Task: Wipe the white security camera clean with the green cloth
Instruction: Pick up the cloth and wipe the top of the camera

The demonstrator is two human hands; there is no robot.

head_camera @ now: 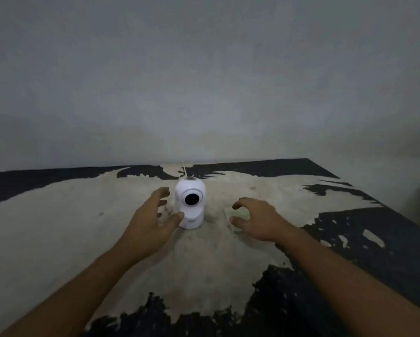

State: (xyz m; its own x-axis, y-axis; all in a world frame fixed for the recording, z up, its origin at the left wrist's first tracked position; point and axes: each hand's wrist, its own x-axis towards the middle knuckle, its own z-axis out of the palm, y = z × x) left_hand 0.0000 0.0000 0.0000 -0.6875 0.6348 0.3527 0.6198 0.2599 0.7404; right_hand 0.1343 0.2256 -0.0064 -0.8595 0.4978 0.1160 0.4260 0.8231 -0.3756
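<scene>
The white security camera stands upright in the middle of the table, its round black lens facing me. My left hand is spread open just left of it, thumb touching the base. A pale green cloth lies flat on the table to the camera's right. Over the cloth hovers my right hand, fingers curled and apart; most of the cloth is hidden under it. I cannot tell whether the fingertips touch the cloth.
The table has a worn surface, pale in the middle with black patches at the edges. A thin white cable runs from behind the camera toward the grey wall at the table's far edge.
</scene>
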